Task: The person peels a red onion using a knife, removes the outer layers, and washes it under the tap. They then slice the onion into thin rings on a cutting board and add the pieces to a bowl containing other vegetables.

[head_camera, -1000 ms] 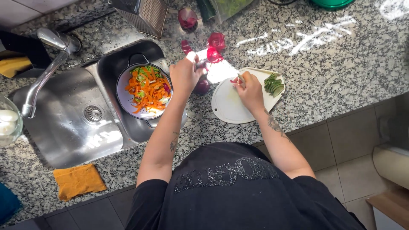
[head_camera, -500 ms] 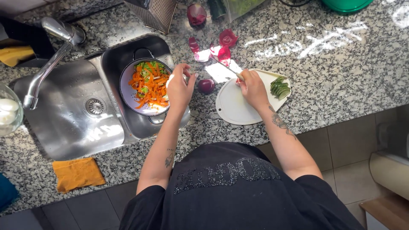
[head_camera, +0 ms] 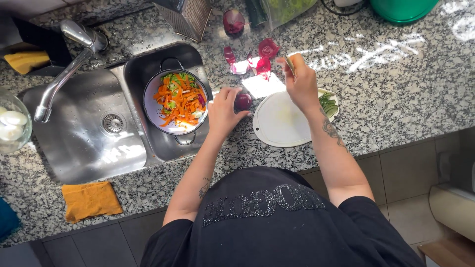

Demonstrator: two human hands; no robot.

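On the granite counter (head_camera: 396,89), just right of the sink (head_camera: 84,133), a red onion (head_camera: 243,101) is gripped by the curled left hand (head_camera: 225,109), touching the left edge of the white cutting board (head_camera: 282,123). A knife (head_camera: 289,64) is clasped in the closed right hand (head_camera: 302,84), raised over the board's far edge, slightly farther from the onion. Bare board lies open between; peels (head_camera: 262,62) lie beyond

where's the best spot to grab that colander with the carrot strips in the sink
Probably by the loop handle on the colander, at its near rim, coming straight down from above. It sits upright in the small sink basin, whose walls close off the sides, and a matching loop shows at the far rim. The left hand is nearest but is on the red onion.
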